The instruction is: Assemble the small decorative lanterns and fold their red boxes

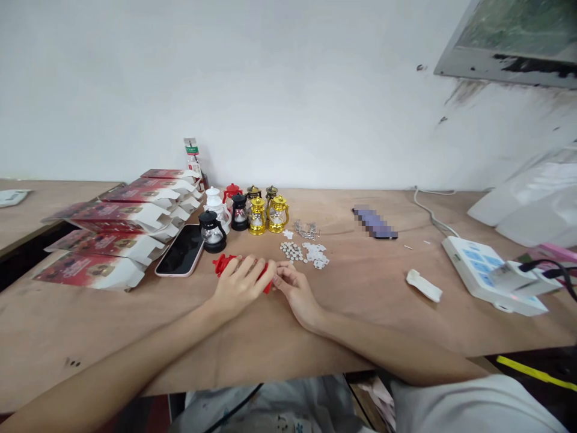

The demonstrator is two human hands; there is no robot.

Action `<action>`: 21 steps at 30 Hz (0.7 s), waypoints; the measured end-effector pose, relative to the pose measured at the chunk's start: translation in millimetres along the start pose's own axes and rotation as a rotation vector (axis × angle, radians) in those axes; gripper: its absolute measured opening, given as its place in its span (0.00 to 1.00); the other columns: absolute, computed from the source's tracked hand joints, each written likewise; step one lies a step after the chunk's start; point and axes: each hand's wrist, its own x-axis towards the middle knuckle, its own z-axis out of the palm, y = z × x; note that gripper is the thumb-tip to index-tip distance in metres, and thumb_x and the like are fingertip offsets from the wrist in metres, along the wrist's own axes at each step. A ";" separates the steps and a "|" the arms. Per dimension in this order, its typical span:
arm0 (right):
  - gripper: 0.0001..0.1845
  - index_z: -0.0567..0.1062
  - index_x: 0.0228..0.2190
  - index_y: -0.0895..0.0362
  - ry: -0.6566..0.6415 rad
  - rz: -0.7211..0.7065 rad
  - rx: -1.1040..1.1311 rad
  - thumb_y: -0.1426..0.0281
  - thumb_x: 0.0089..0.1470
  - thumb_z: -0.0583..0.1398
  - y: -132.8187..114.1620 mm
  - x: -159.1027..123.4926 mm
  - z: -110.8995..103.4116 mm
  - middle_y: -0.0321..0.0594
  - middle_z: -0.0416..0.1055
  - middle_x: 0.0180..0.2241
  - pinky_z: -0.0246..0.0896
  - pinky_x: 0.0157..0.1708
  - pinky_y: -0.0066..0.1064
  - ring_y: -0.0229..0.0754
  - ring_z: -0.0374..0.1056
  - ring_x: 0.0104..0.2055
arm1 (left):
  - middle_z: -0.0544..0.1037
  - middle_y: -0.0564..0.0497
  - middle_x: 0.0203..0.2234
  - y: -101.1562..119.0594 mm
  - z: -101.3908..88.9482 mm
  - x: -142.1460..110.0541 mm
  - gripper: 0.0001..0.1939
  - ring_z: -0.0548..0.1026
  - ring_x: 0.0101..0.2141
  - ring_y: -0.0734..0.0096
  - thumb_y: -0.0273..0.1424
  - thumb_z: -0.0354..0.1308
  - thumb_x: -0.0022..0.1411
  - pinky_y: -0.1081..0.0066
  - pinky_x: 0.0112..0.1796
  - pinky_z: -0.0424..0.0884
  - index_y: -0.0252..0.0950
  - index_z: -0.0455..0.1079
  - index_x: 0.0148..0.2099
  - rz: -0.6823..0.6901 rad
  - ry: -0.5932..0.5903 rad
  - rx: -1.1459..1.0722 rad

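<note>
A small red lantern (222, 263) lies on its side on the table, its top pointing left. My left hand (243, 281) is wrapped over its body from above and hides most of it. At the lantern's base end, my right hand (300, 296) has its fingers bent and pressed together, touching or very close to the base; whatever they pinch is too small to make out. Just beyond my hands are a group of round button cells (292, 251), a pile of small white plastic pieces (316, 255) and some scattered small metal parts (307, 230).
Several upright lanterns, including a black one (213, 232) and a gold one (277, 214), stand behind. Left are a phone (181, 251) and red-and-white boxes (112, 243). Rightward lie a blurred purple phone-like slab (375, 222), a white piece (424, 285) and a power strip (478, 264).
</note>
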 end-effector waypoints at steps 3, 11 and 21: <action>0.24 0.69 0.20 0.56 -0.021 -0.027 -0.024 0.47 0.45 0.61 0.4 0.7 -0.5 0.42 0.60 0.37 0.64 0.33 0.32 0.40 0.61 0.35 | 0.78 0.51 0.30 0.9 -0.3 1.2 0.08 0.73 0.32 0.69 0.23 0.50 0.63 0.67 0.32 0.62 0.36 0.68 0.43 -0.014 -0.012 0.003; 0.20 0.64 0.22 0.54 0.031 -0.197 -0.206 0.53 0.56 0.53 6.9 0.6 1.6 0.40 0.60 0.34 0.64 0.31 0.32 0.40 0.61 0.35 | 0.78 0.52 0.28 -6.6 1.6 0.1 0.09 0.73 0.33 0.68 0.23 0.50 0.63 0.66 0.30 0.59 0.38 0.67 0.43 -0.047 -0.029 -0.056; 0.08 0.71 0.25 0.58 0.208 -0.246 -1.291 0.75 0.53 0.53 -24.1 68.2 -94.2 0.51 0.68 0.37 0.53 0.48 0.47 0.53 0.60 0.44 | 0.79 0.48 0.32 -20.1 3.8 -7.8 0.13 0.72 0.33 0.64 0.20 0.48 0.61 0.65 0.30 0.59 0.35 0.69 0.44 -0.089 -0.027 -0.082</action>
